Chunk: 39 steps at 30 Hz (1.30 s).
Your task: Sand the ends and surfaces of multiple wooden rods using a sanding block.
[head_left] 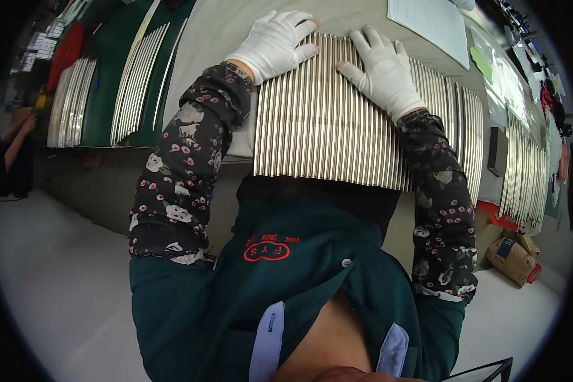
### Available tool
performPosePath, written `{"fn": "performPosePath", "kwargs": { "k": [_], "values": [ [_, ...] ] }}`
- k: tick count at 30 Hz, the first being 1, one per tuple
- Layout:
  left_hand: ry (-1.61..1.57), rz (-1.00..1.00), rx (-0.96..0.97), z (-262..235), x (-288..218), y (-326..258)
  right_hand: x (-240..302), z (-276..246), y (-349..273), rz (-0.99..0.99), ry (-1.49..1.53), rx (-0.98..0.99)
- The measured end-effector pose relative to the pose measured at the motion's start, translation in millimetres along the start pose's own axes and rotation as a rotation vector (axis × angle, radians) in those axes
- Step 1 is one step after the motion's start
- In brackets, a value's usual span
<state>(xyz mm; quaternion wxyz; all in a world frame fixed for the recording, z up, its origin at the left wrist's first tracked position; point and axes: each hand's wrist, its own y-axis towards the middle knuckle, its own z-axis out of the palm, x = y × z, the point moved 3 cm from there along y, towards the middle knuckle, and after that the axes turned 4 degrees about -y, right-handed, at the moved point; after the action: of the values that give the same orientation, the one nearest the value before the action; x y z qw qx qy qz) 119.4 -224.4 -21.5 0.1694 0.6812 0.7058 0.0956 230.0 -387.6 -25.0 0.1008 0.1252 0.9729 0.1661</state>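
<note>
A broad row of shiny metal rods (328,127) lies side by side on the grey-covered table (213,32) in front of me. My left hand (270,48), in a white glove with some bare fingertips, rests at the far left corner of the row, its thumb against the rod ends. Spread over the far part of the same row is my right hand (385,76), gloved alike, fingers apart and thumb pointing left. Neither hand grips a rod. Further right, more metal rods (468,127) continue beyond a gap, partly hidden by my right forearm.
Bundles of thin rods (137,83) lie on a green surface at the left, with another bundle (73,102) beyond. At the right are a rod stack (523,172), a dark block (497,151) and a paper sack (512,260) below. A paper sheet (430,28) lies at the back. Another person's arm (18,137) shows far left.
</note>
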Motion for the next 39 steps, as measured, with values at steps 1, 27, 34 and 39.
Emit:
{"fn": "performPosePath", "kwargs": {
  "k": [1, 27, 34, 39],
  "values": [
    [0.003, -0.007, 0.001, 3, 0, 2, -1, 4, 7, 0.082, -0.037, 0.005],
    [-0.101, -0.155, -0.072, -9, -25, -19, 8, -33, -30, 0.234, 0.103, 0.041],
    [0.136, -0.250, -0.034, -15, -8, -36, -1, -95, -121, 0.273, 0.551, -0.182],
    [0.011, -0.313, 0.025, -32, -16, -54, 20, -100, -214, 0.687, 0.765, 0.061]
  ]
}}
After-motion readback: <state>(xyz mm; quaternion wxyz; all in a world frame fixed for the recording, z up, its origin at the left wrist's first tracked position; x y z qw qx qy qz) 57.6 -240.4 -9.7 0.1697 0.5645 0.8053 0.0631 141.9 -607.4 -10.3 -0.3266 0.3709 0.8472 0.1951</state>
